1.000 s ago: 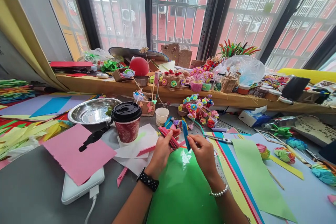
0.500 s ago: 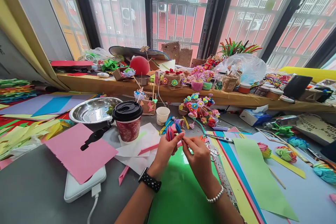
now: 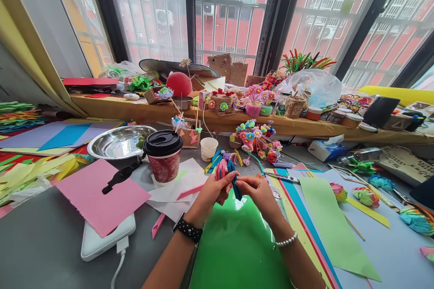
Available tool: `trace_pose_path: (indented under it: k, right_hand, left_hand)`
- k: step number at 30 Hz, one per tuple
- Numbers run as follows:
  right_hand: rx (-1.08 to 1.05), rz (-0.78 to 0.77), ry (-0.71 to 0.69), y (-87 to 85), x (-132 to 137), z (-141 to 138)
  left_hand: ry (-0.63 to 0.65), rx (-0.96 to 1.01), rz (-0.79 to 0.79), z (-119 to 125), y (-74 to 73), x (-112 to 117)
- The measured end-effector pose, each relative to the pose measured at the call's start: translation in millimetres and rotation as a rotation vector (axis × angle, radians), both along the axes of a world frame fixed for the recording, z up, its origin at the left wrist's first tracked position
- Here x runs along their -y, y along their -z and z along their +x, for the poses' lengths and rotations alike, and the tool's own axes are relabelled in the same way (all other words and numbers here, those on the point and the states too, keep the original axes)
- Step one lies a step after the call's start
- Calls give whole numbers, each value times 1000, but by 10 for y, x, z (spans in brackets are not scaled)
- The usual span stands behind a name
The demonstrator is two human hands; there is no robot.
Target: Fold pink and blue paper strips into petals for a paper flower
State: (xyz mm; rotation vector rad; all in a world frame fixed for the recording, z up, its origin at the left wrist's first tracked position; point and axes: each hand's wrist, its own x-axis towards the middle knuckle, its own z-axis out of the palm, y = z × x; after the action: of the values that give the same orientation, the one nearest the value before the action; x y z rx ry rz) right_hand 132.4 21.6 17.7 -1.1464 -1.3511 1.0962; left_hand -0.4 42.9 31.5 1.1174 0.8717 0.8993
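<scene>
Above the green sheet [image 3: 237, 244], my left hand [image 3: 214, 194] is closed around a bundle of pink folded paper [image 3: 222, 170]. Dark blue folded paper [image 3: 233, 177] stands against the pink bundle, between my two hands. Thumb and fingers of my right hand [image 3: 259, 194] pinch the blue paper from the right side. The fingertips of both hands nearly meet, and the exact grip between them is partly hidden.
A lidded coffee cup [image 3: 163, 162], a small paper cup [image 3: 209, 148] and a steel bowl [image 3: 98, 146] stand to the left. Scissors [image 3: 281, 178] and a light green paper strip [image 3: 334, 221] lie right. A pink sheet [image 3: 91, 207] overlaps a white power bank [image 3: 108, 239].
My right hand has shifted slightly right and rolled. The blue paper has come down and shows as a longer strip between the hands. My left hand still holds the pink bundle.
</scene>
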Motion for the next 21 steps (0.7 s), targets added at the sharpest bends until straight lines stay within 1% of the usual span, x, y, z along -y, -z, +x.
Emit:
trace_pose_path:
  k: [2,4,11,17,21]
  right_hand:
    - [-80,-90,-91,-15,-3,22]
    - [-128,-129,-135,-19,4,33]
    - [-169,-159,-275,5,27,43]
    - [-236,-239,-327,-4,46,22]
    - [-282,-258,-266,25,15,40]
  left_hand:
    - [63,-10,-4,-19,-14,6]
    - [89,-39,10,-32,-28,12]
    - [134,-82,34,-41,-44,20]
    - [113,-106,54,-19,20,-2]
    - [76,-2,-15,-18,16,-16]
